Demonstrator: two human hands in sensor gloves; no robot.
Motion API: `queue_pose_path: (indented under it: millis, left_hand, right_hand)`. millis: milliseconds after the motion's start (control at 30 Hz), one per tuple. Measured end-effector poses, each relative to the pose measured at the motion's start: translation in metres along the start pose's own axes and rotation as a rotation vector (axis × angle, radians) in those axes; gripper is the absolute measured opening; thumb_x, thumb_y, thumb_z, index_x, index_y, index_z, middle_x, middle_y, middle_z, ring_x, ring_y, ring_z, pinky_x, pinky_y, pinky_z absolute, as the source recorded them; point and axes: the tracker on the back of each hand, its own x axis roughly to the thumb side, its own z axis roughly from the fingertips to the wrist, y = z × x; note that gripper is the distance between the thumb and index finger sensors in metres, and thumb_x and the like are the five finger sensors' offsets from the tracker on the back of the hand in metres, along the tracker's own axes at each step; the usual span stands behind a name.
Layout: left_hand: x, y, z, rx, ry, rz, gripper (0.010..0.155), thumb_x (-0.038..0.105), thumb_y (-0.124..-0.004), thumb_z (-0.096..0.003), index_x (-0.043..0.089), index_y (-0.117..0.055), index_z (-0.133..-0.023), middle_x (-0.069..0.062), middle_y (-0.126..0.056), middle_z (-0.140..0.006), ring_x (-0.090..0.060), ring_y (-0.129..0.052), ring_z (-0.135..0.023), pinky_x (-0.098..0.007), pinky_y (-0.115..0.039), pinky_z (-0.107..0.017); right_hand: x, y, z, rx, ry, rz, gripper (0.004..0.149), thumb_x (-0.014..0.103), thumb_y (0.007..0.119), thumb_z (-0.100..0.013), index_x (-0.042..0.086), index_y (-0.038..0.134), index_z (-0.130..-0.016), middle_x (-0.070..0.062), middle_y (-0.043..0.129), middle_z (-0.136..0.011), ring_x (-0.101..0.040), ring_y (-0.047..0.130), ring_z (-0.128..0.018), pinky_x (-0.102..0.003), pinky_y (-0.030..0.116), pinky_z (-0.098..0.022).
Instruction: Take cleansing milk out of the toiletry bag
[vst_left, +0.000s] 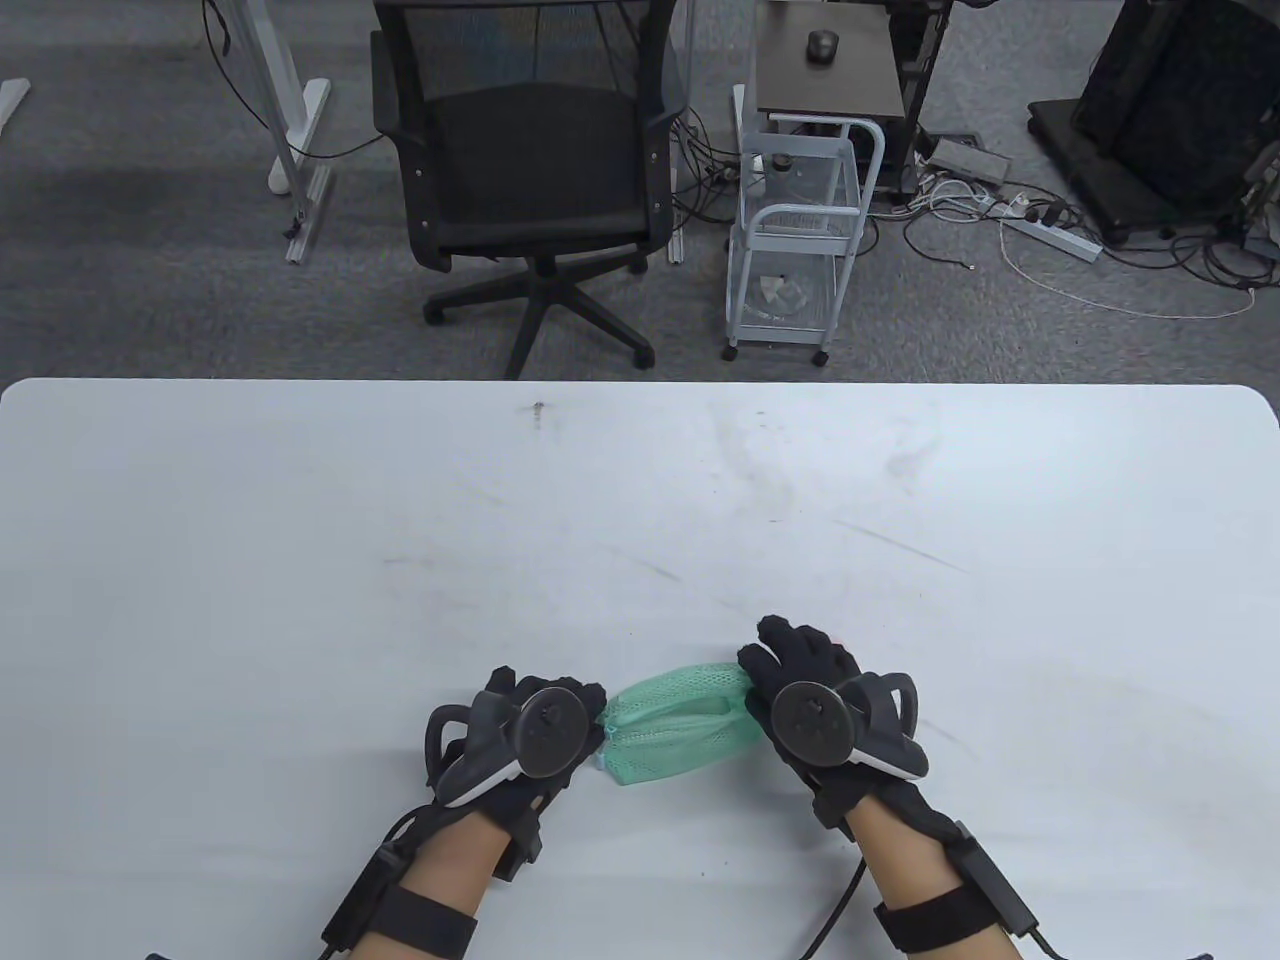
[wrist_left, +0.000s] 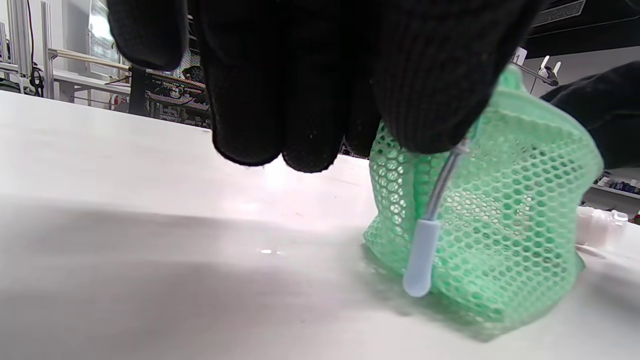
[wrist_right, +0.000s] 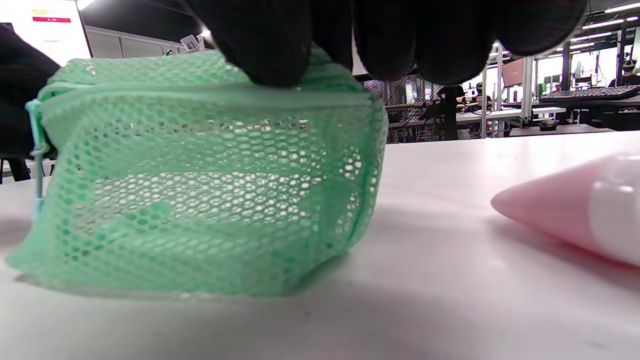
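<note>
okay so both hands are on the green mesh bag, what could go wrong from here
The pink tube lies on the table just beside the right hand, so a careless move could knock it away. The left hand pinches the mesh bag near its zipper pull; tugging apart could stretch the mesh.

green open-mesh toiletry bag (wrist_right: 200, 190) – soft netting, glossy pink tube (wrist_right: 575, 210), smooth table (vst_left: 300, 560)

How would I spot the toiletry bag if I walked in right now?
Look at the near edge of the white table, between the two black-gloved hands. The bag is the small soft pouch of mint-green mesh, the only green thing there.
</note>
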Motion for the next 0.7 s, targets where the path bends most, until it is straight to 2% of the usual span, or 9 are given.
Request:
queue_pose_path:
  millis: [300,533,700]
  left_hand:
    - [-0.002,0.003,0.001,0.027,-0.004,0.015,0.044,0.038,-0.095,-0.0453,0.025,-0.095,-0.087,-0.003,-0.101,-0.094,-0.036,-0.101,-0.084,-0.067,-0.062,-0.074]
    - [-0.002,0.008,0.004,0.053,-0.001,0.025,0.042,0.038,-0.095,-0.0450,0.024,-0.096,-0.085,-0.003,-0.103,-0.091,-0.036,-0.102,-0.082,-0.067,-0.062,-0.073]
    - [-0.001,0.015,0.008,0.091,-0.006,0.082,0.042,0.038,-0.095,-0.0450,0.024,-0.097,-0.084,-0.003,-0.103,-0.091,-0.036,-0.103,-0.081,-0.067,-0.063,-0.073]
  right_hand:
    - [0.000,-0.004,0.002,-0.021,0.004,-0.024,0.051,0.030,0.084,-0.055,0.004,0.079,-0.099,-0.032,0.063,-0.113,-0.066,0.070,-0.090,-0.072,0.062,-0.062]
    - [0.006,-0.019,0.010,-0.123,0.017,-0.053,0.053,0.032,0.085,-0.055,0.004,0.078,-0.099,-0.034,0.058,-0.114,-0.067,0.067,-0.090,-0.072,0.062,-0.062]
    - [0.023,-0.033,0.021,-0.214,-0.020,-0.066,0.052,0.032,0.086,-0.054,0.003,0.080,-0.097,-0.034,0.058,-0.114,-0.067,0.067,-0.089,-0.073,0.062,-0.061]
